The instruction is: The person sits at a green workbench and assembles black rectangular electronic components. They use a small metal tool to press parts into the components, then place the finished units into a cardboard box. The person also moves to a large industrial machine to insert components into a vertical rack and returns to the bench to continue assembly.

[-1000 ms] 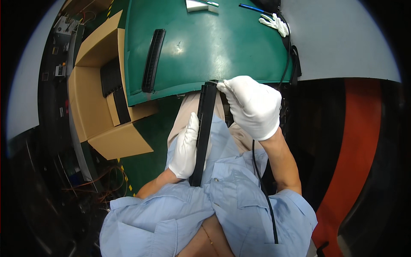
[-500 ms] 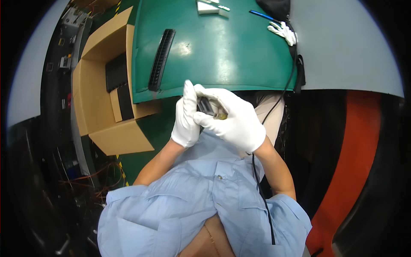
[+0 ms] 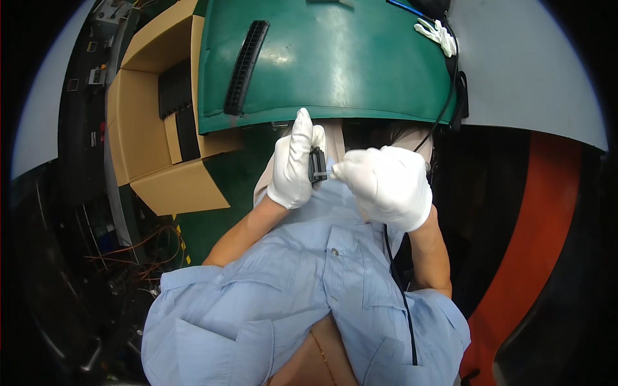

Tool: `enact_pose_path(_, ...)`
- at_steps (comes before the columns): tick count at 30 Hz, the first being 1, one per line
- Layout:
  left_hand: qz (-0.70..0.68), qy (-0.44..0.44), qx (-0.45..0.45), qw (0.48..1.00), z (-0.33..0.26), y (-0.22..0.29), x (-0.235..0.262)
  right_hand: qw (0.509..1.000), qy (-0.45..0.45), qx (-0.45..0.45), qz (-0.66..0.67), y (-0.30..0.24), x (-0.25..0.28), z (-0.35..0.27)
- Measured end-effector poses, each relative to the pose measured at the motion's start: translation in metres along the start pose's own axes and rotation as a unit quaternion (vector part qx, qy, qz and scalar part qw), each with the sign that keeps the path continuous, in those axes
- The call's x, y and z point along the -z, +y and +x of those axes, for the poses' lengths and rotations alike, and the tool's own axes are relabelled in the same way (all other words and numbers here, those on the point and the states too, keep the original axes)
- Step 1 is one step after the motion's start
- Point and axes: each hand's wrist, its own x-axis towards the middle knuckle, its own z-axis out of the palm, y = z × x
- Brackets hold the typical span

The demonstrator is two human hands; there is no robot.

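Both my hands wear white gloves and meet just below the front edge of the green table [image 3: 360,64]. My left hand [image 3: 293,164] stands upright against a long black plastic part [image 3: 317,165], seen end-on between the hands. My right hand [image 3: 386,183] pinches the part's near end from the right. Most of the part is hidden by the gloves. A second black ribbed strip [image 3: 244,64] lies on the table's left side.
An open cardboard box [image 3: 145,116] holding more black strips sits left of the table. A pair of white gloves [image 3: 439,35] and a blue pen [image 3: 405,8] lie at the table's far right. A black cable [image 3: 450,96] hangs off the table edge. Loose wires [image 3: 138,248] lie on the floor at left.
A second ago I held the black part lengthwise, pointing down over my lap. Now it is turned end-on and raised, with both hands closed in around it.
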Motion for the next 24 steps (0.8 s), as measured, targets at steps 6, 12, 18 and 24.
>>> enact_pose_path(6,0.026,-0.023,-0.017,0.999,-0.002,-0.002,0.004,0.997,0.052,0.004,0.054,-0.005,0.006,-0.012)
enact_pose_path(12,0.057,-0.055,-0.027,0.996,-0.007,-0.004,0.001,0.999,0.036,0.009,-0.006,-0.001,0.007,-0.003)
enact_pose_path(18,0.022,-0.049,0.008,0.999,-0.009,-0.006,0.0,0.999,0.04,-0.007,-0.035,0.011,-0.007,0.002)
enact_pose_path(24,-0.035,-0.006,0.019,0.999,-0.003,-0.004,0.006,0.984,0.115,-0.102,0.086,0.012,-0.018,0.009)
